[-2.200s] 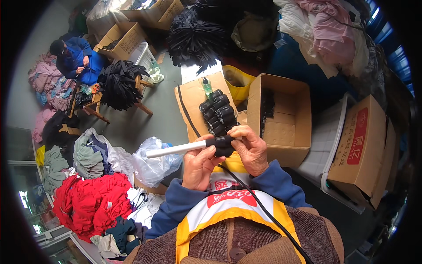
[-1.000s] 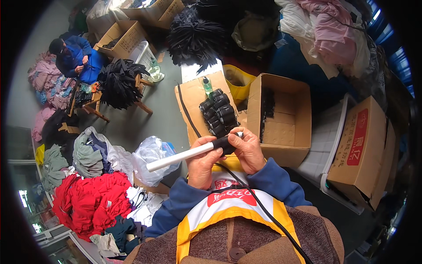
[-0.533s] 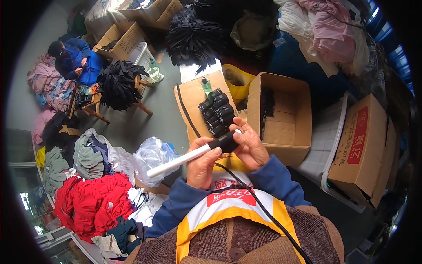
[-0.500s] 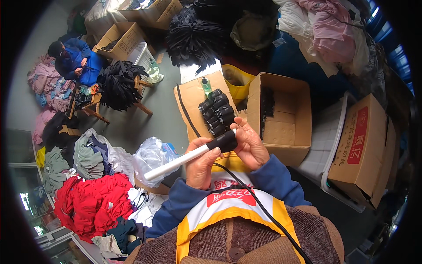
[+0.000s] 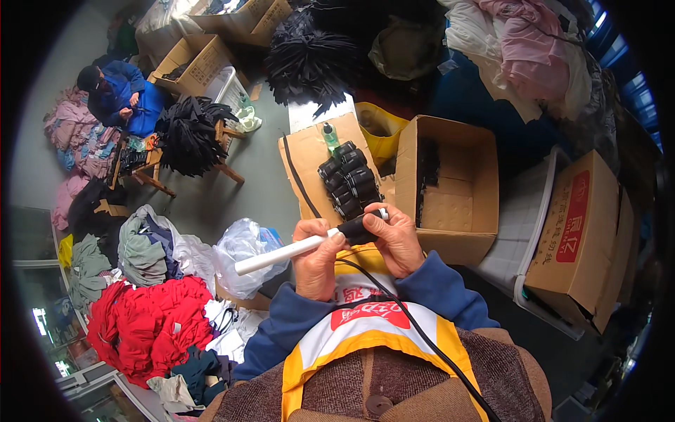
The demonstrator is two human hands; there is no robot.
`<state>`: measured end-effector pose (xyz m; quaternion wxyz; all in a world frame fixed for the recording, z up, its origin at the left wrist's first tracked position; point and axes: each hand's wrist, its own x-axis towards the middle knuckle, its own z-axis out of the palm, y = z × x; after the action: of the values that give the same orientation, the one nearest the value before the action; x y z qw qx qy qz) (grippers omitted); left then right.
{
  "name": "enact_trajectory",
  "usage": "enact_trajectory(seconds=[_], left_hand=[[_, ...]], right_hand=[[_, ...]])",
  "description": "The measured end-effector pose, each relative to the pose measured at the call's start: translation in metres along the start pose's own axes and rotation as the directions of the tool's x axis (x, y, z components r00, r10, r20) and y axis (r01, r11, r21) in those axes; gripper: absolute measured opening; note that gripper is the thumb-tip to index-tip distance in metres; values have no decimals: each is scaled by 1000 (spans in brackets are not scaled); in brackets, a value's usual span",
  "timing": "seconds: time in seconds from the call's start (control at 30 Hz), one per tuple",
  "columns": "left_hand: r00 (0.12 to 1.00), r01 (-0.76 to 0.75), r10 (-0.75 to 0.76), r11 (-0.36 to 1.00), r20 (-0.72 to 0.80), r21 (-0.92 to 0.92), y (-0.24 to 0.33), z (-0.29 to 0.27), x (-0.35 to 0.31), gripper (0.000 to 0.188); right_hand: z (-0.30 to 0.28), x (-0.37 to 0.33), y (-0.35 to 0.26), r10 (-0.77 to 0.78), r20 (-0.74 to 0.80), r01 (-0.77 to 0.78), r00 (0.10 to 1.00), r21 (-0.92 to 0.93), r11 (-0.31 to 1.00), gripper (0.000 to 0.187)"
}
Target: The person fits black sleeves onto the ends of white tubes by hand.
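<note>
Though aslant, tube (image 5: 283, 254) in hands (image 5: 316, 266) (image 5: 399, 243)

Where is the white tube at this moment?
In the head view, the white tube is left of centre, held by the left hand and right hand, its bare end overlapping the plastic bag.

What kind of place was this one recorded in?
Probably a small textile workshop: heaped red fabric, a bunch of black strips, and a co-worker in blue beside a pile of pink fabric.
</note>
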<state>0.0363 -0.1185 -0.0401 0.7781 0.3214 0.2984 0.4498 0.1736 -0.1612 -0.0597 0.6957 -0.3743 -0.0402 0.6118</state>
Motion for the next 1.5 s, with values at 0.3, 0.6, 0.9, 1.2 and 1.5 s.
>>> enact_trajectory(seconds=[0.3,0.6,0.9,1.2,1.5], left_hand=[[968,248,-240,958,-67,147,-1,9,0,38],[960,271,-273,962,-60,-39,3,11,-3,34],[974,226,-225,974,-34,17,-4,5,-6,33],[932,355,-361,925,-24,-133,0,6,-3,31],[981,184,-171,971,-97,155,-6,6,-4,32]], right_hand=[[4,-5,-1,-82,12,83,997,-105,991,26],[9,-6,-5,-83,33,84,996,-32,996,39],[-8,1,5,80,100,-85,992,45,995,28],[4,-4,-10,46,122,-47,991,2,999,56],[-7,1,1,118,103,-111,988,-69,991,32]])
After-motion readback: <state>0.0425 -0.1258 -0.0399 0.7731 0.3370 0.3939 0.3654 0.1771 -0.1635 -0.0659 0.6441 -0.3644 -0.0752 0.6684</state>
